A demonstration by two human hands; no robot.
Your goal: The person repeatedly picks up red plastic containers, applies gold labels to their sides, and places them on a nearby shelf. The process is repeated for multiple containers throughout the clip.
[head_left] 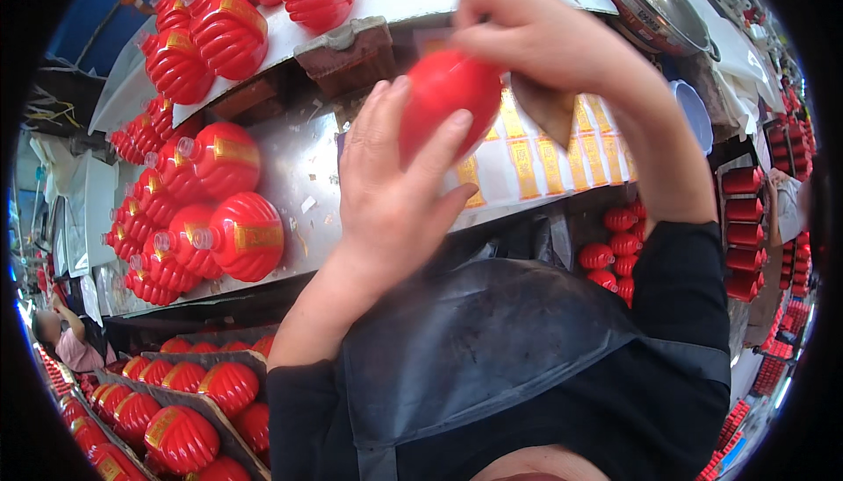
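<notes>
My left hand (391, 165) presses its spread fingers and thumb around a glossy red plastic bottle (452, 99), which is blurred by motion. My right hand (514, 28) reaches across the bottle's far end, fingers curled in a pinch. Whatever those fingers hold is hidden. Below my right wrist, a brown pointed flat piece (546, 112) lies over a sheet of yellow-and-gold labels (531, 165). The labels run in rows along the bench's near edge.
Red ribbed bottles with gold labels (248, 237) stand at the left of the metal bench (312, 217). More bottles (230, 33) sit on a raised white shelf. Crates of red bottles (183, 439) fill the lower left. A metal pan (650, 2) is at the upper right. Other people work nearby.
</notes>
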